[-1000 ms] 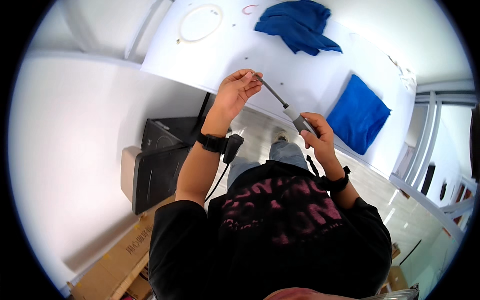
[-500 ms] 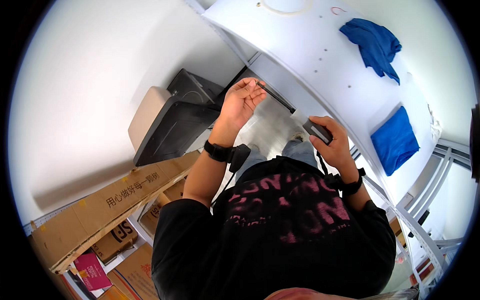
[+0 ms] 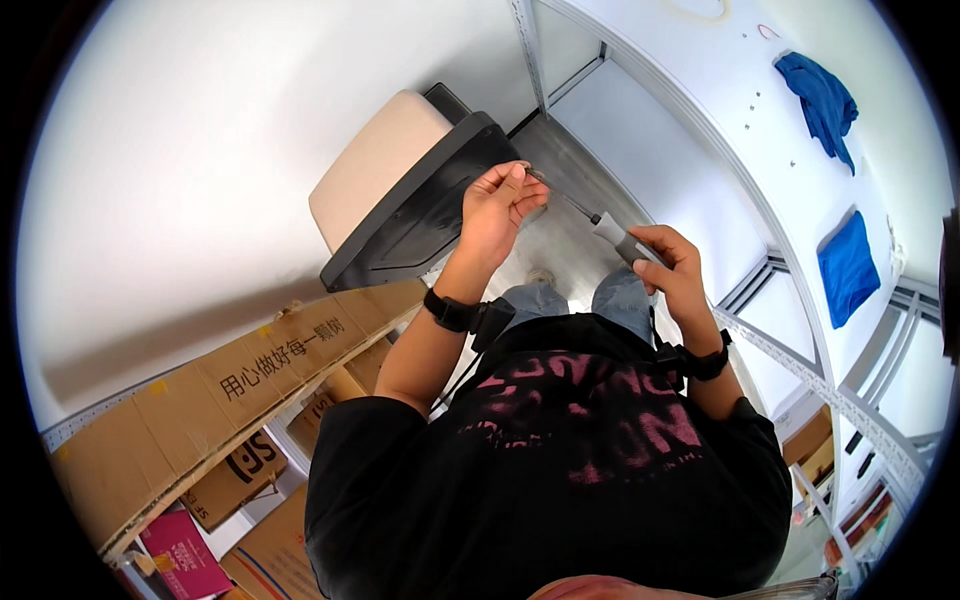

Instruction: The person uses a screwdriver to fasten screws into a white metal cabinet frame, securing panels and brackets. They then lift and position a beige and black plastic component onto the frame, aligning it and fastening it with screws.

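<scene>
A screwdriver [image 3: 621, 237] with a grey handle and a thin dark shaft slants in front of me. My right hand [image 3: 672, 265] is wrapped round the handle. The shaft points up and to the left, its far end at the fingers of my left hand [image 3: 500, 205]. There my left thumb and forefinger pinch together. A tiny thing seems to be between them at the shaft's end, too small to name. Black straps with a small black box go round my left wrist, and another strap is on the right one.
At the right stands a white table [image 3: 720, 80] on a metal frame, with a crumpled blue cloth [image 3: 822, 100] and a folded blue cloth [image 3: 848, 270]. A black and beige bin-like object [image 3: 400, 200] leans near the wall. A shelf with cardboard boxes [image 3: 230, 480] is at lower left.
The view has swung, so the table and cloths sit farther right and the bin-like object shows more. Both hands keep hold, and more of the screwdriver's handle now shows.
</scene>
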The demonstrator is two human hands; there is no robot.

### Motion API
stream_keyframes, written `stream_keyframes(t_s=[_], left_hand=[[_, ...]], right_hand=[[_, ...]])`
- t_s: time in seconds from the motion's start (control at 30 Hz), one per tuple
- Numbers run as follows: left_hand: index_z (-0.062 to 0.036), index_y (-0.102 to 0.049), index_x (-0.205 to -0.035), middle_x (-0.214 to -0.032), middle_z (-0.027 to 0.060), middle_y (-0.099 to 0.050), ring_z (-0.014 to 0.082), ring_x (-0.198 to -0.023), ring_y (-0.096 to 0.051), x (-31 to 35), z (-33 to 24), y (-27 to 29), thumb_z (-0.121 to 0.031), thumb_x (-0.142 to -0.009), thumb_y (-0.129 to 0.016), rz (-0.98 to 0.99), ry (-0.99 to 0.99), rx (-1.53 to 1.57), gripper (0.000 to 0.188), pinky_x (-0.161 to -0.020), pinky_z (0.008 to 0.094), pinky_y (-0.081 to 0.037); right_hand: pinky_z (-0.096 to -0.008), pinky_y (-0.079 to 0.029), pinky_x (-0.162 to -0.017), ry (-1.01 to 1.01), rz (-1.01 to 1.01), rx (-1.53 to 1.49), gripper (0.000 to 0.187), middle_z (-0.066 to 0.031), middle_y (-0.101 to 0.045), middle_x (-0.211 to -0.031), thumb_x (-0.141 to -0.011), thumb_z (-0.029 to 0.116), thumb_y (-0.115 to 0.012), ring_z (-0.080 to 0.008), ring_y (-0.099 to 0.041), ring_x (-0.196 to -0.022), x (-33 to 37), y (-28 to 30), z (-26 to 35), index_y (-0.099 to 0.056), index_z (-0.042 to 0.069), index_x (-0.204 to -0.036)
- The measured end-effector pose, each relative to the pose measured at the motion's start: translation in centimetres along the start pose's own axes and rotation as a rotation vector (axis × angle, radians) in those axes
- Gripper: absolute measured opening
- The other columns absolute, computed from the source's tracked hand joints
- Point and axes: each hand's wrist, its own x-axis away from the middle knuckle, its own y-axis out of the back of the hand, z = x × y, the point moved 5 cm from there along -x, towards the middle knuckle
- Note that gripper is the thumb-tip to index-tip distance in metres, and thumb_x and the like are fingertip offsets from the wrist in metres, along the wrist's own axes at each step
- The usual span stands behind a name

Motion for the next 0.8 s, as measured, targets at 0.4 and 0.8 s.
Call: stream_keyframes(t_s=[0.4,0.8], left_hand=[[-0.0032,-0.064,-0.095,-0.090,0.0117,-0.064,0.0308,-0.090,-0.057,1.7,-12.2,-3.3,-0.008,-0.066,-0.072,-0.071,-1.080,-1.560,0.031,-0.079,0.0395,-0.045],[-0.0028,-0.066,-0.096,-0.083,0.0129,-0.064,0.0302,-0.083,-0.059,-1.9,-10.4,-1.5,-0.008,-0.066,-0.070,0.017,-0.997,-1.637,0.031,-0.071,0.0403,-0.045]], right_hand=[[-0.0189,-0.037,-0.048,0.124,-0.122,-0.177,0.036,-0.0050,-0.060,-0.087,-0.080,0.005,-0.061,-0.0050,-0.046,-0.057,-1.2,-5.6,-2.3,-0.056,0.001,-0.116],[-0.0202,-0.042,-0.058,0.119,-0.129,-0.088,0.038,-0.0041,-0.061,-0.094,-0.080,0.004,-0.064,-0.0062,-0.050,-0.068,-1.9,-7.4,-1.6,-0.056,0.004,-0.117]])
